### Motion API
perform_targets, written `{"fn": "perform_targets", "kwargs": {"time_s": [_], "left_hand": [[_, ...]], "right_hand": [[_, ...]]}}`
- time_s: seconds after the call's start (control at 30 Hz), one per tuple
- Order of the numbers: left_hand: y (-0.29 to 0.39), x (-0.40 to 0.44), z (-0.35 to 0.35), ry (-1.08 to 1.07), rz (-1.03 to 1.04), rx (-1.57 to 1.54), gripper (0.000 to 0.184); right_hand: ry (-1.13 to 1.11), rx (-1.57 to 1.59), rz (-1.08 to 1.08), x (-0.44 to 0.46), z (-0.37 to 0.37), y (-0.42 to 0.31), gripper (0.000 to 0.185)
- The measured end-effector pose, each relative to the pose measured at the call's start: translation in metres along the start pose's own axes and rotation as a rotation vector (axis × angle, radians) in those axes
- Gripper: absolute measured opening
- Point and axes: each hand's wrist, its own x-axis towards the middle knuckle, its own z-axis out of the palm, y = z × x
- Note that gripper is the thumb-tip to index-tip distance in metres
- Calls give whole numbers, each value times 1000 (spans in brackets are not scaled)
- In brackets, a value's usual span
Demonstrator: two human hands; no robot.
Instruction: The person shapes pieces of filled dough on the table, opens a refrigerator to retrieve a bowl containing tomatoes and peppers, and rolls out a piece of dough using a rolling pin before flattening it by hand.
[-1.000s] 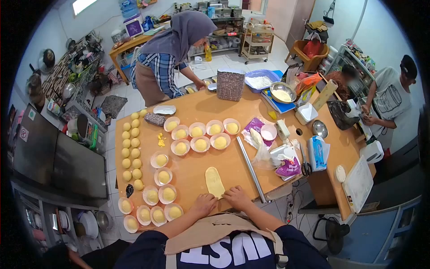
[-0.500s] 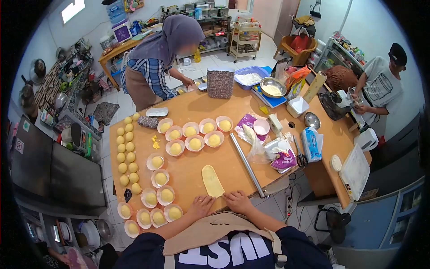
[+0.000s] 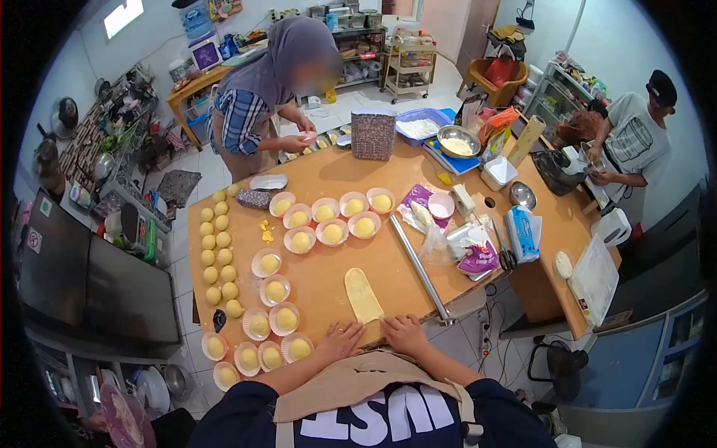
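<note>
A flat, elongated strip of pale yellow dough (image 3: 362, 295) lies on the wooden table, its rounded end pointing away from me. At the strip's near left corner my left hand (image 3: 341, 339) has its fingertips closed on the edge. My right hand (image 3: 405, 334) grips the near right corner in the same way, resting low on the table. Between the two hands the near edge is stretched fairly straight. To the right of the dough lies a long metal rolling pin (image 3: 420, 270).
Round dough balls in paper cups (image 3: 300, 240) curve around the left and far side. Bare dough balls (image 3: 210, 256) line the left edge. Scissors (image 3: 505, 250), a purple packet (image 3: 478, 258) and a tissue pack (image 3: 523, 234) lie right. Two people (image 3: 250, 112) work beyond the table.
My view has shifted slightly. The dough's near end looks wider, its corners pulled apart by my hands. The person across the table has lifted both hands, holding something small and pink.
</note>
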Motion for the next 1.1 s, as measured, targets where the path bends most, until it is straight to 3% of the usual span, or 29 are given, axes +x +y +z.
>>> {"fn": "perform_targets", "kwargs": {"time_s": [0.23,0.57,0.87,0.97,1.1], "left_hand": [[5,-2,-14,-68,-7,33,72],[3,-8,-5,-2,29,63,73],[1,-5,-10,-39,43,17,73],[1,-5,-10,-72,39,5,74],[1,-4,-16,-133,38,-43,75]], "right_hand": [[5,-18,17,14,-5,-8,42],[35,3,47,9,-12,-20,40],[-108,-68,88,2,-5,-33,40],[12,-90,56,21,-8,-39,41],[-14,-83,56,12,12,-42,40]]}}
